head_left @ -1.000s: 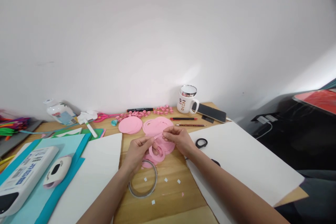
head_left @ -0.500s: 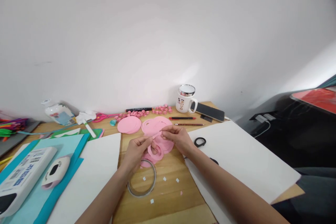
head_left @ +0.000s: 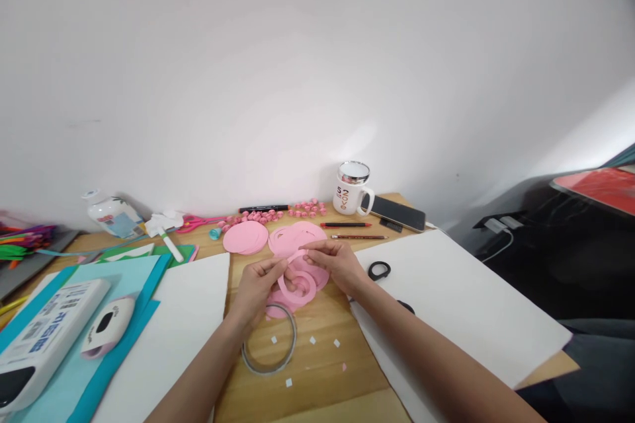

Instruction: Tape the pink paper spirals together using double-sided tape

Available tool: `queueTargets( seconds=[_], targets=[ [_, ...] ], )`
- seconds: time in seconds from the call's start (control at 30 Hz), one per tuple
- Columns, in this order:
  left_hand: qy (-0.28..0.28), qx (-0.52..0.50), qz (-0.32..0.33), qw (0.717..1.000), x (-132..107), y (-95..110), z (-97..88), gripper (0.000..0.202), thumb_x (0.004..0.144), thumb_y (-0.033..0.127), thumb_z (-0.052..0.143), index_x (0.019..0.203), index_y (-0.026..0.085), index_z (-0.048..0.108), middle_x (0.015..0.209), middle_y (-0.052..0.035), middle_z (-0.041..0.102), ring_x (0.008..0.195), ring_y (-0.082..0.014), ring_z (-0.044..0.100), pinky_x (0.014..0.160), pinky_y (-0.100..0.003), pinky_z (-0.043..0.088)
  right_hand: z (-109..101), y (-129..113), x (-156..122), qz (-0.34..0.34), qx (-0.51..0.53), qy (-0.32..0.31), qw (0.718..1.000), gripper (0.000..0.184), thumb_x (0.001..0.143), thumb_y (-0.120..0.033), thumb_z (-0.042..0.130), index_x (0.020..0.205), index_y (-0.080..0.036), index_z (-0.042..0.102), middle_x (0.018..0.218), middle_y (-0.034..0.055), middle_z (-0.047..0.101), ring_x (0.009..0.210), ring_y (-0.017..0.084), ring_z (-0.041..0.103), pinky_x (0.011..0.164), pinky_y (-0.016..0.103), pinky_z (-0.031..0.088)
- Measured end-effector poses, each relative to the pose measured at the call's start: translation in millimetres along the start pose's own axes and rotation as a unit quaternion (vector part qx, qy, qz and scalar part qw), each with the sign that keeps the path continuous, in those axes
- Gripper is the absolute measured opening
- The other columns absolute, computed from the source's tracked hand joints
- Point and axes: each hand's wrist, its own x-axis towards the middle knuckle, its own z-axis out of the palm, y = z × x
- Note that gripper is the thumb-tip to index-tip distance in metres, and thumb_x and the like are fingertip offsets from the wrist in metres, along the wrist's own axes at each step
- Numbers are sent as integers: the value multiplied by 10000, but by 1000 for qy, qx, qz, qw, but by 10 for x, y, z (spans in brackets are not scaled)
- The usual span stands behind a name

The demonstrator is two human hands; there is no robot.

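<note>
Between my hands hangs a pink paper spiral (head_left: 309, 296), a curled strip with its loops drooping toward the desk. My left hand (head_left: 260, 283) pinches its left side with thumb and forefinger. On the other side, my right hand (head_left: 331, 259) pinches the upper edge of the strip. Beneath and behind lie more cut pink paper pieces (head_left: 285, 244) in a loose pile. A stack of pink paper circles (head_left: 245, 238) sits just left of that pile. A roll of tape (head_left: 292, 351) lies near my left wrist.
Small white squares (head_left: 289, 383) dot the wooden desk. Rolled pink paper roses (head_left: 260, 216), a white mug (head_left: 347, 195), a phone (head_left: 397, 211) and a pencil (head_left: 360, 236) line the back. Black-handled scissors (head_left: 380, 270) rest on white paper at right. A pink-white tape dispenser (head_left: 109, 327) lies left.
The pink strip hangs in a wider, rounder loop than before. Both hands stay almost in place, the right fingers shifting slightly along the strip.
</note>
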Motion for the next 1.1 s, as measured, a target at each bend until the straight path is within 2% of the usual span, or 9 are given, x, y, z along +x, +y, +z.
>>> queueTargets(
  seconds=[0.27, 0.4, 0.53, 0.87, 0.97, 1.1],
  targets=[
    [-1, -17, -17, 1000, 0, -9, 9, 229, 672, 319, 677, 595, 107, 639, 507, -36, 630, 468, -125, 580, 464, -202, 451, -3, 14, 5, -16, 1, 18, 1000, 210, 528, -259, 776, 686, -159, 679, 591, 2, 652, 543, 100, 570, 593, 245, 468],
    [1, -21, -8, 1000, 1, -11, 6, 225, 664, 312, 684, 583, 108, 635, 496, -24, 619, 466, -122, 583, 487, -204, 456, 3, 17, 3, -12, 3, 25, 1000, 225, 541, -277, 770, 714, -155, 694, 625, 14, 663, 575, 105, 581, 629, 252, 470],
    [-3, -15, 1, 1000, 8, -8, -8, 238, 679, 317, 669, 569, 109, 628, 472, -20, 606, 473, -124, 584, 495, -202, 451, 6, 15, -4, -2, 14, -5, 1000, 269, 571, -305, 751, 792, -159, 703, 705, 35, 684, 650, 122, 607, 701, 270, 467],
    [-3, -19, -13, 1000, -15, 19, 29, 256, 648, 338, 691, 563, 104, 631, 482, -38, 622, 463, -135, 582, 472, -218, 452, 4, 0, -3, -11, 3, 17, 1000, 233, 514, -280, 783, 681, -159, 674, 585, 0, 647, 536, 101, 564, 589, 248, 461],
    [4, -19, -14, 1000, -16, 24, 35, 258, 644, 336, 696, 554, 103, 630, 457, -27, 604, 449, -127, 575, 456, -205, 442, 8, -2, -3, -13, 5, 27, 1000, 246, 520, -293, 778, 699, -153, 684, 625, 17, 660, 575, 115, 580, 624, 263, 473],
    [11, -21, -10, 1000, -9, 19, 19, 246, 649, 320, 695, 552, 105, 627, 470, -25, 611, 448, -118, 571, 454, -194, 437, 9, -5, -8, -10, 7, 5, 1000, 282, 556, -330, 758, 773, -159, 702, 712, 39, 682, 655, 135, 610, 701, 284, 477]
  ],
)
